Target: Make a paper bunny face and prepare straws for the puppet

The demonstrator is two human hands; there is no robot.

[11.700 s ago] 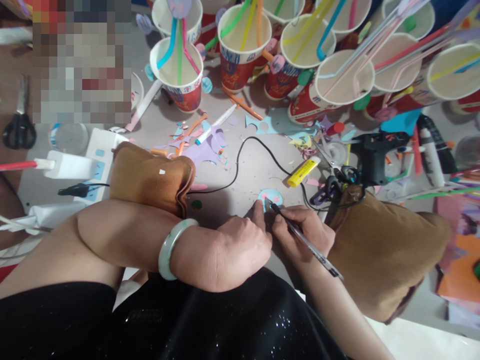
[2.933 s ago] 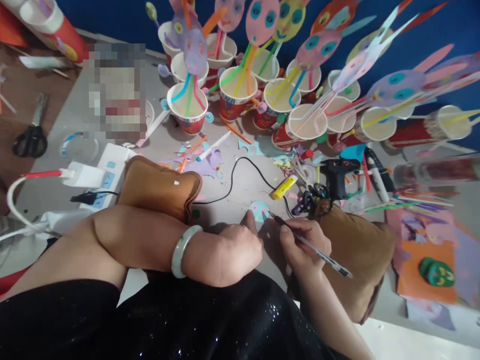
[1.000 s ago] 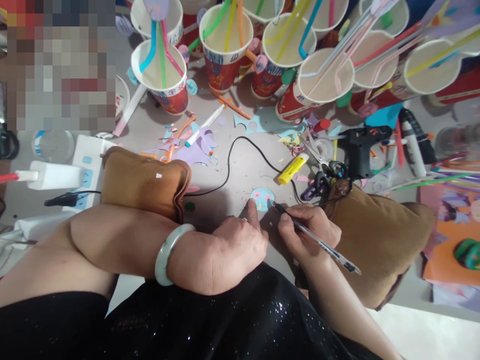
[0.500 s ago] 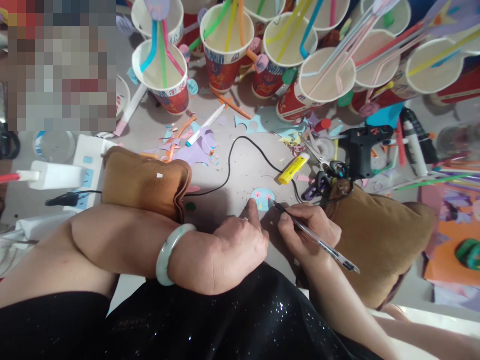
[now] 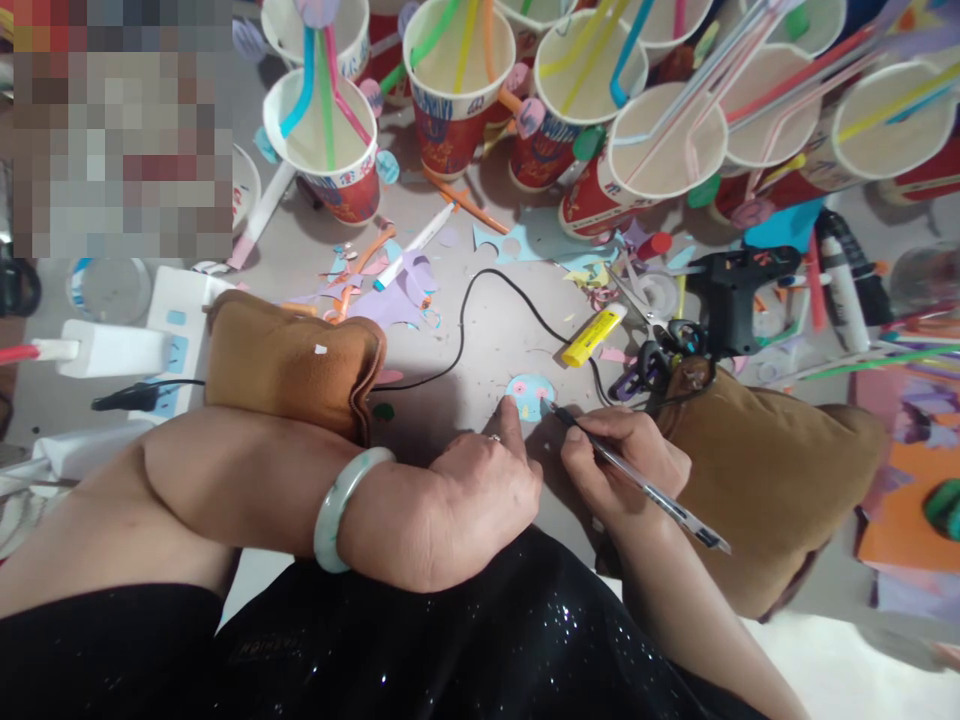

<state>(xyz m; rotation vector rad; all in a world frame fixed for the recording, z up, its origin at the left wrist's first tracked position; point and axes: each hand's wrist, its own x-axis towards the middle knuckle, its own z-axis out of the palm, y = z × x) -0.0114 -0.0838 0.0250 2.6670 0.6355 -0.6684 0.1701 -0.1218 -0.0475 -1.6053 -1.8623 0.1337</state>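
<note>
A small light-blue paper disc (image 5: 531, 391) with pink spots and a bit of yellow lies flat on the table. My left hand (image 5: 484, 485) presses the disc's lower left edge with a stretched-out index finger; its other fingers curl under and are partly hidden. A ring and a pale green bangle (image 5: 346, 510) are on this arm. Between the thumb and fingers of my right hand (image 5: 626, 460) is a clear ballpoint pen (image 5: 652, 490). The pen's tip touches or hovers just at the right pink spot; I cannot tell which.
Red paper cups (image 5: 322, 150) with coloured straws line the back. Two brown cushions (image 5: 292, 365) flank the hands. To the right lie a yellow tube (image 5: 594, 336), scissors (image 5: 637, 300) and a black glue gun (image 5: 739, 295). A black cable (image 5: 461, 320) crosses the table; paper scraps (image 5: 405, 290) lie behind it.
Both hands keep nearly the same pose on the disc and pen. The view has shifted slightly. At the lower right, a bare limb seen earlier has mostly gone, leaving a blur at the edge.
</note>
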